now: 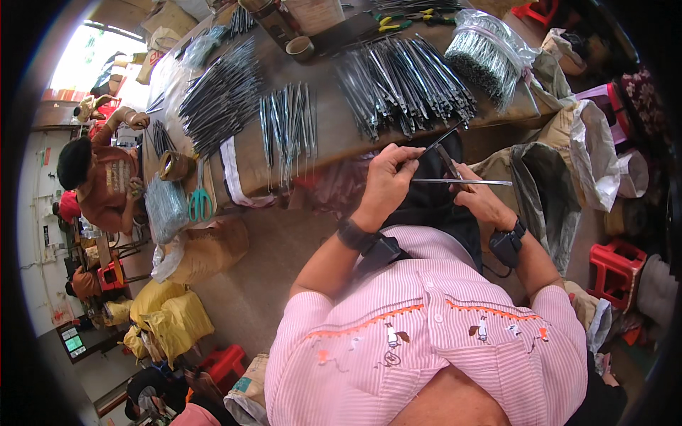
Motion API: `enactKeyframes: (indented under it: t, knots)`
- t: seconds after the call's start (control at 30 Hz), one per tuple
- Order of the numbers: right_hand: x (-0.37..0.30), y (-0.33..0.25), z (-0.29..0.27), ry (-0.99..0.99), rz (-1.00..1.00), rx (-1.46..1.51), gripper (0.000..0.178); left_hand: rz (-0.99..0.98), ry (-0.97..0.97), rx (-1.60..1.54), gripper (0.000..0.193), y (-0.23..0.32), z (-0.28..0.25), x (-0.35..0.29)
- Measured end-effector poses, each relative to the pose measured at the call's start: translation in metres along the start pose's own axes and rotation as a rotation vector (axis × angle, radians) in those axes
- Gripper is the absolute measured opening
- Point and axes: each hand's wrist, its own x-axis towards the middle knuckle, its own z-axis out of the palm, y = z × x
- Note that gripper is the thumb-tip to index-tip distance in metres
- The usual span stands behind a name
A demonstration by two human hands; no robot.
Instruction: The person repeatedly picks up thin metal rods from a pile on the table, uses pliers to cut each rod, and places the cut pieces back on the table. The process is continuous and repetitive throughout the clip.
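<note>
My left hand [389, 176] is closed, with thumb and forefinger pinching a dark thin metal rod [442, 139] that slants up toward the table edge. In my closed right hand [486, 199] is a dark metal tool that looks like pliers [448, 163]. Its tip reaches up near the rod; whether it grips the rod is too small to tell. A shiny narrow metal strip [433, 181] runs level between both hands and sticks out past my right hand. Just beyond, a wide pile of thin metal rods [405, 82] lies at the table's edge.
More rods [288, 124] and a dense heap [222, 96] lie left on the table [323, 67]. A plastic-wrapped bundle [490, 53], yellow-handled pliers [393, 24] and teal-handled scissors [199, 202] lie around. Sacks [543, 181] and a red stool [616, 270] stand right. Another person [106, 174] sits left.
</note>
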Motion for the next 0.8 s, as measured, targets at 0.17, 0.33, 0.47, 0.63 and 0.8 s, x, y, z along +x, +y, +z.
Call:
enactKeyframes:
  t: [0.17, 0.33, 0.47, 0.63, 0.8]
  knots:
    - [0.005, 0.002, -0.006, 0.114, -0.224, -0.348, 0.061, 0.043, 0.012, 0.025, 0.021, -0.002, 0.002, 0.001]
    - [0.003, -0.001, -0.009, 0.148, -0.217, -0.388, 0.037, 0.047, 0.01, 0.105, 0.019, -0.007, 0.001, 0.0]
    - [0.003, -0.001, -0.008, 0.138, -0.196, -0.46, 0.031, -0.01, -0.006, 0.102, 0.018, -0.006, -0.003, 0.002]
    - [0.009, 0.001, -0.004, 0.171, -0.212, -0.526, 0.03, -0.179, -0.059, 0.074, 0.019, 0.009, -0.014, 0.004]
    - [0.018, -0.005, 0.001, 0.158, -0.183, -0.415, 0.034, 0.215, 0.145, 0.539, 0.024, 0.025, -0.023, -0.015]
